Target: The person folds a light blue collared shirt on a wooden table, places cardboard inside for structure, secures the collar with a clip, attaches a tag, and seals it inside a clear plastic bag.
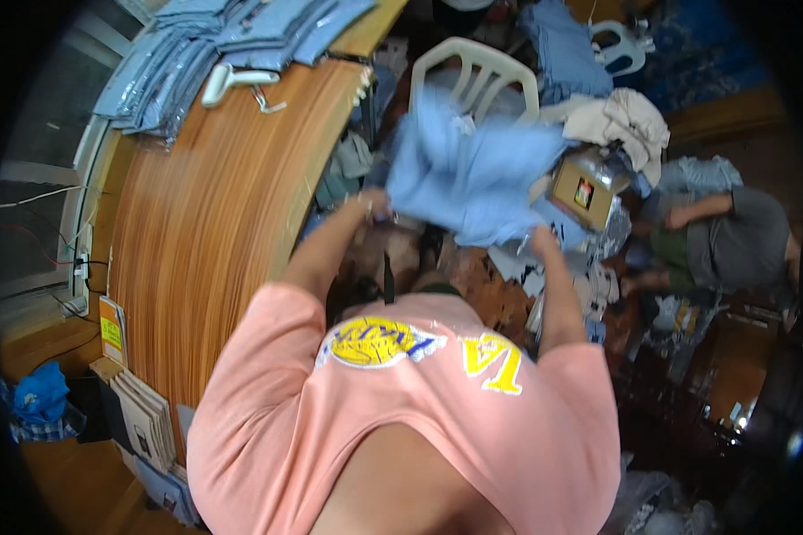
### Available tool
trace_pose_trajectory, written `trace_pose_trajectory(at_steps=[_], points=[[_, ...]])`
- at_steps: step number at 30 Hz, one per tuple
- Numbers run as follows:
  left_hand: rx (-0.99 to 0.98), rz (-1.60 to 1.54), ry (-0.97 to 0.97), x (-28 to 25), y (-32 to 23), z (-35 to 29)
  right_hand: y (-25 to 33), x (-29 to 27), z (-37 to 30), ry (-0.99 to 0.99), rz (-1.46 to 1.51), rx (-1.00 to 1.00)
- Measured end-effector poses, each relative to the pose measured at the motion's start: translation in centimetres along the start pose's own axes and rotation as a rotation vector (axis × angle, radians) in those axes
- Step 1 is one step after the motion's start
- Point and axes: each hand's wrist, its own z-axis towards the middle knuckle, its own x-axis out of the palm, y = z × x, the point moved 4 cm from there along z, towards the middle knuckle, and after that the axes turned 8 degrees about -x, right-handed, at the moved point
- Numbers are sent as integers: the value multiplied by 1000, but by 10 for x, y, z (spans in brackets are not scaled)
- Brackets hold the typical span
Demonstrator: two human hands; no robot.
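**Blue cloth (473, 183) held spread out between two hands**

Nearest to us is our own pink shirt (437, 392), with yellow and white prints across the front. Both our arms reach forward from it. Our left hand (376, 205) grips the cloth at its near left corner; our right hand (542, 241) pinches the near right corner, though motion blur hides the fingers' exact placing. The cloth hangs in the air ahead of us, its far part smeared by blur. To our left runs a wood-grain table (223, 205). Just beyond the cloth on the right, we see a cardboard box (583, 193), and near it a heap of beige cloth (629, 129). Off to the right is another person (740, 236) in a grey top. Farther out, a white handheld tool (232, 84) lies near bagged blue garments (165, 76) on the table; a white plastic chair (482, 55) stands beyond the cloth.
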Motion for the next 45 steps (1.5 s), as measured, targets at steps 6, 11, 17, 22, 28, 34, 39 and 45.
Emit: trace_pose_trajectory(at_steps=[6, 11, 17, 22, 28, 34, 39, 45], points=[[46, -82, -421, 19, 11, -106, 89, -9, -57, -272, 414, 284], [28, -336, -428, -25, -21, -206, 55, -33, -65, -615, 883, 179], [-144, -627, -586, -33, -50, -317, 126, -149, -53, -747, 1177, -16], [-160, -742, -733, -69, -66, -380, 166, -259, -20, -968, 1177, -704], [-214, -960, -815, -93, -63, -414, 201, -305, 44, 149, 1063, -698], [-410, -1108, -798, -60, -74, -462, 265, -304, 86, 460, 651, -880], [-531, -1112, -1283, -66, -88, -507, 301, -327, 122, 496, 685, -998], [-598, -751, -2022, -117, -124, -599, 351, -439, 36, 17, 998, -1786]])
